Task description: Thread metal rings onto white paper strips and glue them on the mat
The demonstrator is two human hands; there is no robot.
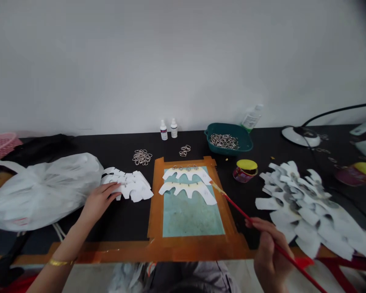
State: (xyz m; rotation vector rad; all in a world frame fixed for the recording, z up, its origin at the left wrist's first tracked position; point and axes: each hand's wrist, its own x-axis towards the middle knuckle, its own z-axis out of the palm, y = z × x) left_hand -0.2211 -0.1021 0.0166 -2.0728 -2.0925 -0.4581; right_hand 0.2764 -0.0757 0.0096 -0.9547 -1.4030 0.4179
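Observation:
My right hand (270, 248) holds a long red brush (239, 209), its tip near the right end of the upper white scalloped piece (187, 173). A second scalloped piece (189, 191) lies just below it. Both rest on a pale green sheet (192, 219) framed by brown tape; small metal rings show along the upper piece's top edge. On the left, my left hand (105, 195) touches a stack of white cut pieces (134, 185) with its fingers slightly spread. Whether it grips a piece is not clear, but the fingers look apart.
A green basket of metal rings (225, 149) and a yellow-topped can (245, 171) stand right of the sheet. Many white pieces (308, 211) lie far right. A white plastic bag (45, 189) sits left; two small bottles (164, 131) stand behind, near ring piles (142, 157).

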